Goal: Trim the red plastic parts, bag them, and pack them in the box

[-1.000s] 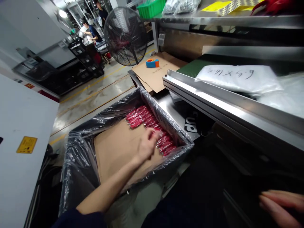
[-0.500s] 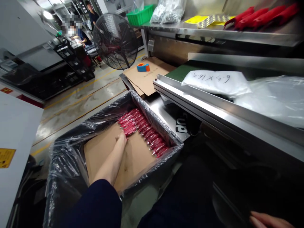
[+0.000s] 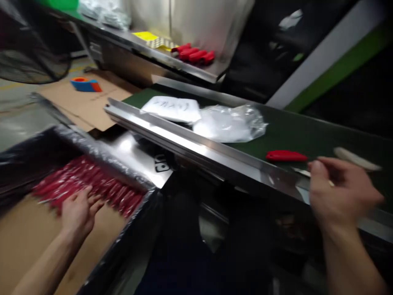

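Observation:
My left hand [image 3: 78, 211] is over the box at the left, its fingers stretched and apart, at the near edge of rows of red items in clear wrapping [image 3: 82, 180]. Whether its fingertips touch them is blurred. My right hand [image 3: 340, 192] is above the near edge of the green conveyor belt [image 3: 285, 135], with thumb and fingers curled together. What they may pinch is hard to make out; a thin pale piece [image 3: 301, 172] shows beside the fingertips. Just left of that hand lies a red knife-handle-shaped piece [image 3: 285, 155], and behind it a whitish elongated piece [image 3: 357, 159].
The plastic-lined box [image 3: 123, 233] has cardboard [image 3: 33, 241] inside. A metal rail [image 3: 184, 143] borders the belt. On the belt lie a marked white packet [image 3: 172, 108] and clear plastic bags [image 3: 230, 123]. Red sleeve-like parts [image 3: 195, 54] sit on the shelf; a tape dispenser [image 3: 86, 85] rests on cardboard.
The view has swung right. My left hand's fingers, earlier closed at the red rows, are now spread. My right hand has risen from the lower right corner to the belt.

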Available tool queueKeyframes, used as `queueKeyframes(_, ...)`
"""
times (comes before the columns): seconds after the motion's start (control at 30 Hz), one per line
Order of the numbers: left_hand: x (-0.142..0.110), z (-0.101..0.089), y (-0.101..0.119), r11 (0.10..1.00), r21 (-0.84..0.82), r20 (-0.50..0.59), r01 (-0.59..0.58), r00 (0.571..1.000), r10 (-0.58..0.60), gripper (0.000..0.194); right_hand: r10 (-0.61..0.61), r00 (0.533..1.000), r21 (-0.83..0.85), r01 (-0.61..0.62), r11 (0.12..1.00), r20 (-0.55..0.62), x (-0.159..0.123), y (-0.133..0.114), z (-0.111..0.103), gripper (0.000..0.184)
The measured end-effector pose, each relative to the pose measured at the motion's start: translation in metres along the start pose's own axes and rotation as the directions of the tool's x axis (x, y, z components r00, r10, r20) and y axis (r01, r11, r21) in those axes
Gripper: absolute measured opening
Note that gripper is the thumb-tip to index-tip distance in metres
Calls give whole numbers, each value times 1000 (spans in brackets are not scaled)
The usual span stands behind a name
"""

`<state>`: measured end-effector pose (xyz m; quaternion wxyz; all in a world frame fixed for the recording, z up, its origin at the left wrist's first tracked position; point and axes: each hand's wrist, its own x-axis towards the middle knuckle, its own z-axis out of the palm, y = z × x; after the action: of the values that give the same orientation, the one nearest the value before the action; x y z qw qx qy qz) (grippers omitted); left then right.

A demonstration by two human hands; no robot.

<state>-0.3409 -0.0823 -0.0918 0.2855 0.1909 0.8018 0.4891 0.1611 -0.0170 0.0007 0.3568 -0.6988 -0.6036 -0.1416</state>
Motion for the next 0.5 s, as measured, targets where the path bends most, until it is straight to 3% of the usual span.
queueKeyframes(0.07, -18, 15, 13, 986, -139, 123, 94, 989, -77, 24, 1, 996, -109, 9, 994, 91, 42, 27, -6, 51)
queueKeyframes(0.13, -40, 30, 28, 965, -220, 217, 141, 972, -93, 26, -10, 963, -158, 54, 986, 268, 70, 51, -6, 41)
queueKeyframes(0.23, -77, 56, 53, 961, -256, 337, 109, 941, -17, 39, -70, 862, -126, 153, 980, 502, 84, 71, 6, 32)
queueKeyframes(0.33, -112, 78, 73, 966, -260, 462, 0, 878, 125, 40, -124, 815, -83, 206, 975, 567, 82, 73, 17, 33)
queueKeyframes(0.43, -143, 90, 86, 916, -300, 560, -267, 728, 395, 26, -184, 858, -39, 230, 972, 479, 79, 66, 12, 26)
queueKeyframes(0.5, -159, 94, 91, 781, -345, 559, -521, 554, 617, 16, -239, 900, 13, 251, 968, 365, 76, 54, 0, 24)
